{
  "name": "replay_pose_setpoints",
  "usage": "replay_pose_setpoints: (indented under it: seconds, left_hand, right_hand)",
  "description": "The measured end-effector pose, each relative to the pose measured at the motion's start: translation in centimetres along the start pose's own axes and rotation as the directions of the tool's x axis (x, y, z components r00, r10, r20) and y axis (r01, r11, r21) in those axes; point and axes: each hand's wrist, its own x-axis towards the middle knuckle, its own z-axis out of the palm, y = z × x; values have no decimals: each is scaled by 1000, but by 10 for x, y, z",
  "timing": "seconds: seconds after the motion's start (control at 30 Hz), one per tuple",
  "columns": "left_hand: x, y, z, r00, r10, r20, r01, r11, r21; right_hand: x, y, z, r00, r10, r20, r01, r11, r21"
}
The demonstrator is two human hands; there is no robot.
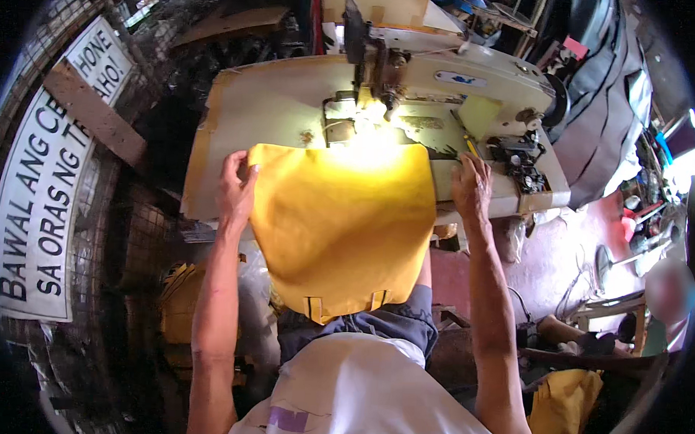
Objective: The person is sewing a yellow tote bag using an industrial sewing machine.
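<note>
A yellow bag panel [339,228], which looks like leather or vinyl, hangs from the sewing machine's bed down toward my lap. Two small straps sit at its lower edge. My left hand [238,184] pinches the panel's upper left corner. To the right of the panel and apart from it, my right hand [472,183] rests by the bed's front edge with its fingers curled; what they hold, if anything, is hidden. Just beyond those fingers lies a thin yellow stick-like tool [471,143]. The sewing machine head [379,73] stands over the panel's top edge, and its lamp glare hides the needle.
The pale machine table [248,99] has taped edges. A bobbin winder [522,162] sits at its right. Dark sheets of material [597,96] hang at the far right. More yellow pieces [563,408] lie at lower right. Another person [581,336] is at the right. A sign [37,214] hangs at left.
</note>
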Motion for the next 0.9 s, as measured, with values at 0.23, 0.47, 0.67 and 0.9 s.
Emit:
replay_pose_setpoints:
  seconds: [0.23, 0.47, 0.67, 0.9]
  left_hand:
    - [-11, 59, -18, 980, -95, 174, 196, 582, -789]
    - [-21, 73, -36, 992, 6, 126, 96, 606, -789]
    - [-45, 105, -43, 998, 44, 41, 2, 652, -758]
    - [-64, 124, -47, 993, 98, 63, -22, 684, -729]
  right_hand:
    - [-4, -5, -6, 998, 52, 40, -45, 984, -174]
    - [2, -36, -13, 988, -60, -140, 50, 996, -70]
    - [20, -178, -55, 979, -186, -87, 204, 832, 515]
    - [44, -261, -63, 932, -354, -73, 293, 620, 728]
